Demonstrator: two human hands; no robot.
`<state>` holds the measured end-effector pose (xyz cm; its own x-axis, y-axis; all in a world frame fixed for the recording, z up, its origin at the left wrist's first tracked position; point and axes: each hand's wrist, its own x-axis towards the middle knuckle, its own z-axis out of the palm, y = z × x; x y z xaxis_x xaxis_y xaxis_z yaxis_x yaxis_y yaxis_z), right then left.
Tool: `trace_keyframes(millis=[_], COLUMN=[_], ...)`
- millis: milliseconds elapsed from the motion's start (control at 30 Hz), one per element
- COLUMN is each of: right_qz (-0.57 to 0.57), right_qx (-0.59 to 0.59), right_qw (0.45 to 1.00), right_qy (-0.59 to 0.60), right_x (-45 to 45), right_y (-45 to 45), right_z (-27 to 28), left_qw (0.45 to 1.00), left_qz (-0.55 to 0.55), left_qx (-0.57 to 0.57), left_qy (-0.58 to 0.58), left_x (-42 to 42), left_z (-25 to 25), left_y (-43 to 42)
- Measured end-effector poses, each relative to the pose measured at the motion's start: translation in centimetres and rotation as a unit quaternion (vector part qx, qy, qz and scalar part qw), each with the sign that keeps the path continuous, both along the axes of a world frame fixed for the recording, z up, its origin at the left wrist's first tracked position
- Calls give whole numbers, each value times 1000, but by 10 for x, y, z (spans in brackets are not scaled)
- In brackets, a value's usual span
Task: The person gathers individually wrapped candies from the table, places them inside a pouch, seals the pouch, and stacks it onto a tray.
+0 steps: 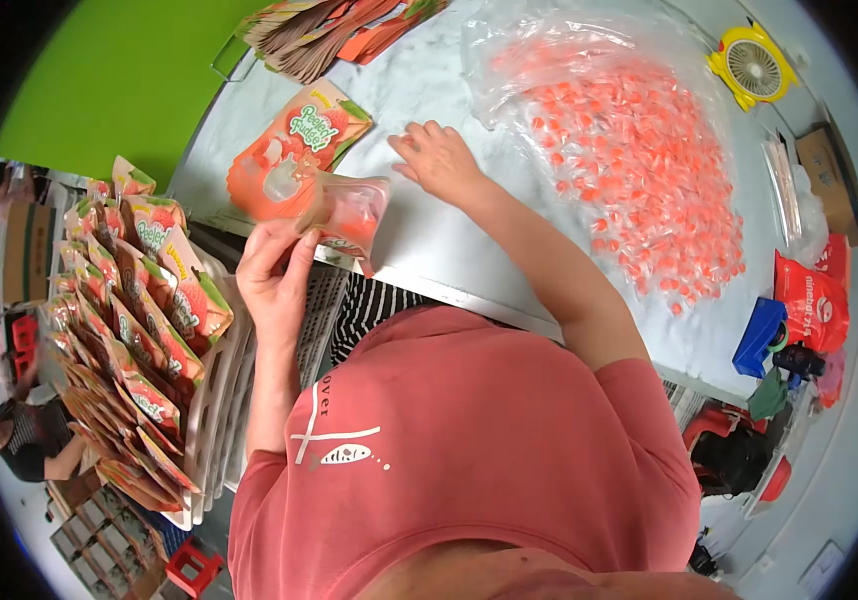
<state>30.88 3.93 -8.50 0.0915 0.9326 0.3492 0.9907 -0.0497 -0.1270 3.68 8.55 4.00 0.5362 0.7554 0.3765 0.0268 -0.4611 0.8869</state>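
Note:
My left hand (274, 262) pinches the edge of a candy pouch (357, 212) between thumb and fingers, over the front edge of the table. The pouch is tilted, and pinkish pieces show through its clear part. Just behind it lies a small pile of printed pouches (314, 130) marked "Peeled Fudge". My right hand (439, 162) hovers over the white table (429, 235), its fingers loosely bent and apart with nothing visible in them. To its right, a large clear bag (509, 60) lies spread, with many small wrapped orange-pink candies (639, 170).
A stack of flat pouches (324, 35) lies at the back. On my left stands a white crate (214, 440) packed with upright pouches (139, 330). A yellow fan (752, 65), red bag (811, 305) and blue holder (759, 335) are right. Another person (34, 435) is far left.

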Motion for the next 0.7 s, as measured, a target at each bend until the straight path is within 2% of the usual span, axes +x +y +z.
trace_keyframes(millis=[133, 200, 233, 267, 300, 333, 400, 433, 500, 533, 600, 700], right_qz=[3, 3, 7, -29, -68, -72, 18, 15, 81, 81, 141, 141], right_qx=[-11, 165, 163, 161, 152, 150, 196, 202, 284, 287, 291, 297], right_qw=[1000, 959, 959, 886, 770, 771, 665, 666, 806, 807, 896, 913], right_qy=[26, 232, 231, 434, 616, 615, 721, 717, 512, 509, 303, 243], right_x=[4, 5, -2, -10, -21, -31, -51, -59, -72, -76, -83, -88], right_y=[10, 9, 7, 1, -8, -16, -27, -28, -28, -29, -32, -42], right_z=[-25, -30, -8, 13, 44, 74, 128, 142, 159, 161, 160, 159], left_qw=[1000, 999, 999, 999, 999, 999, 1000, 999, 999, 998, 998, 997], left_qz=[5, 12, 17, 20, 25, 23, 23, 25, 22, 28, 28, 37], left_qx=[15, 42, 33, 23, 29, 25, 13, 27, 39, 49, 50, 65], left_qy=[12, 27, 26, 26, 15, 14, 14, 13, 18, 26, 17, 11], left_x=[0, 1, 2, 3, 6, 7, 11, 16, 22, 23, 25, 24], left_z=[-2, 0, 0, 0, -1, -4, -7, -4, -1, 1, -1, -4], left_y=[-3, -4, -5, -6, -7, -7, -7, -9, -13, -14, -16, -20])
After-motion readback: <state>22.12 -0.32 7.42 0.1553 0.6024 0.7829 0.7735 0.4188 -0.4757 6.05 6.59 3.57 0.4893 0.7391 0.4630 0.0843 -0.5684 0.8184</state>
